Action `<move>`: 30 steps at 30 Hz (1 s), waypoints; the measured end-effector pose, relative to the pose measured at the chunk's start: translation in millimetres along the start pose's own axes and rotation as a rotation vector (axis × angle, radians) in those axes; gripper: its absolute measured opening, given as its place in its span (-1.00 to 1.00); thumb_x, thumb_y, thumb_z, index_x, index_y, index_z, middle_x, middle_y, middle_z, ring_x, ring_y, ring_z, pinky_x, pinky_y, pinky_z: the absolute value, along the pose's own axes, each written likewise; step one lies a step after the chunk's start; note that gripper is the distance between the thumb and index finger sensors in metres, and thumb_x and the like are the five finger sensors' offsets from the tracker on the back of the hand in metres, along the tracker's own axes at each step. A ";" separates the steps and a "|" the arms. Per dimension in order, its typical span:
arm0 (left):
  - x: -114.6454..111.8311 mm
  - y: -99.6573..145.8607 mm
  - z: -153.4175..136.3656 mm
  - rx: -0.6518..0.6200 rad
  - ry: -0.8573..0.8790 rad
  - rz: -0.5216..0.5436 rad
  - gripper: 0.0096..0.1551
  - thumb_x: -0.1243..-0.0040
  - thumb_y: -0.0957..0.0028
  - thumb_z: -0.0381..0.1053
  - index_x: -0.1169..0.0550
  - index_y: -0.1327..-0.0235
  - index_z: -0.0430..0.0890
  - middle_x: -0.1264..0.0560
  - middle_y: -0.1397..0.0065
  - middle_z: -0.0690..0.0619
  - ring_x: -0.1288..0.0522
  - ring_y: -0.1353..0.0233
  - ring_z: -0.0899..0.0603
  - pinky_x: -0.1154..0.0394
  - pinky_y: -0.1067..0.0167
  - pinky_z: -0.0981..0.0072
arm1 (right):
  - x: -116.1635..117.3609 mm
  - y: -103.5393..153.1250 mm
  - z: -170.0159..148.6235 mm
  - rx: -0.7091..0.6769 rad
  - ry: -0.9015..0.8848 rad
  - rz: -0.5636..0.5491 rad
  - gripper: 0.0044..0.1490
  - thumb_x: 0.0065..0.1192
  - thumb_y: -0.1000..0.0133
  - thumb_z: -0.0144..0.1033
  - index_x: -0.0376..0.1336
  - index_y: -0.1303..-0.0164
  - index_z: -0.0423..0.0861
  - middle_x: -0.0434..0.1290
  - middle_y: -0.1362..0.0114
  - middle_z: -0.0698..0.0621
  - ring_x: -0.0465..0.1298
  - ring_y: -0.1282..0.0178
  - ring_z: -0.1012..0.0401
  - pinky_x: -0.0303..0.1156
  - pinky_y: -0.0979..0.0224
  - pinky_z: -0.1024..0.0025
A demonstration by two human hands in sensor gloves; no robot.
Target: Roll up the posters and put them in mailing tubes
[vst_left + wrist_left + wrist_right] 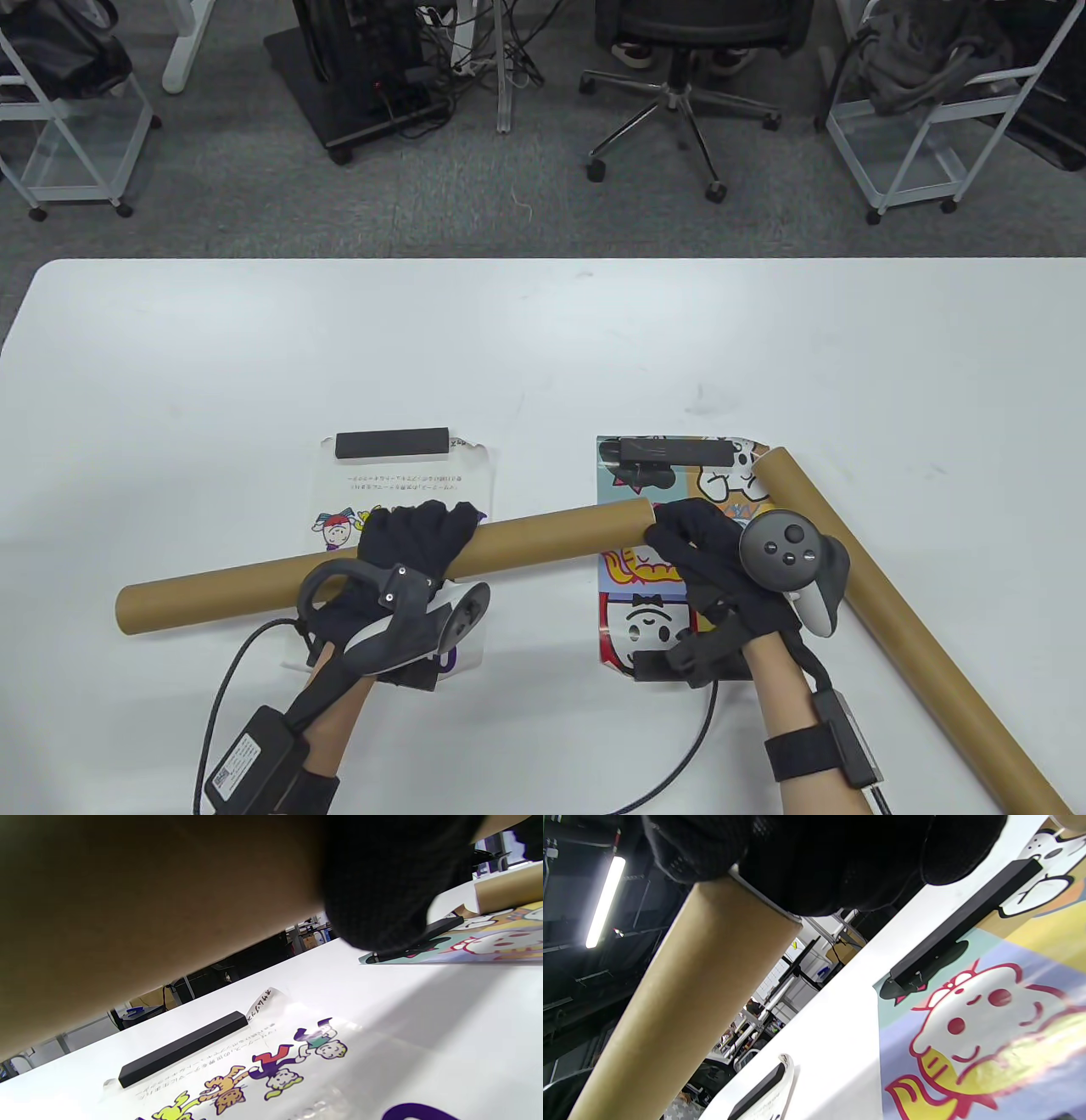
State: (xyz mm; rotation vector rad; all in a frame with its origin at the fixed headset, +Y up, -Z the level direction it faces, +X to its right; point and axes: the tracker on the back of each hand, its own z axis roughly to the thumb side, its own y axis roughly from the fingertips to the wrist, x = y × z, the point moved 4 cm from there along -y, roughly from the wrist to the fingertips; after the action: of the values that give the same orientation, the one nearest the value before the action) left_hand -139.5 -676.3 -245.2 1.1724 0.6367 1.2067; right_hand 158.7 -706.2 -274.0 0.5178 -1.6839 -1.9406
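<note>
The left hand (407, 552), nearest the camera, gripped the mailing tube (254, 581) around its middle, holding it raised above the white poster (407, 488), while the right hand's (721, 560) fingers curled over the tube's open right end, above the colourful poster (645, 594). Both posters lay flat on the table (543, 340) beneath the tube, each pinned at its far edge by a black bar (392, 443), and a second tube (899, 620) lay diagonally to the right of the held tube. We judged the step, uncapping or checking that end, went best with the left hand keeping the tube steady and level, clear of both posters.
</note>
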 end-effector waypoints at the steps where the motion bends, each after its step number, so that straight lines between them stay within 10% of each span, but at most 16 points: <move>1: -0.7 0.0 0.5 -0.004 0.013 -0.010 0.03 -0.44 0.09 0.20 -0.18 -0.65 0.18 -0.51 -0.56 0.17 -0.64 -0.44 -0.11 -0.45 -0.56 -0.21 | -0.6 1.1 1.9 0.002 0.020 -0.013 -0.42 0.11 -0.05 -0.10 0.37 -0.16 -0.15 0.48 -0.30 -0.21 0.47 -0.22 -0.21 0.23 -0.44 -0.42; 30: 1.2 3.0 7.3 -0.046 0.046 0.027 0.03 -0.45 0.13 0.24 -0.27 -0.66 0.16 -0.53 -0.57 0.12 -0.65 -0.44 -0.10 -0.52 -0.52 -0.14 | -3.0 0.6 -9.4 0.068 0.005 0.049 -0.50 0.21 -0.06 -0.22 0.37 -0.16 -0.14 0.48 -0.30 -0.19 0.49 -0.19 -0.16 0.27 -0.43 -0.39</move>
State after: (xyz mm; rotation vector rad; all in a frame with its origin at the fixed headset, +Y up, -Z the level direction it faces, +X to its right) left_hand -133.7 -677.9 -239.8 1.1209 0.6260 1.2679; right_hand 166.8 -711.9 -274.9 0.5013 -1.7481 -1.8519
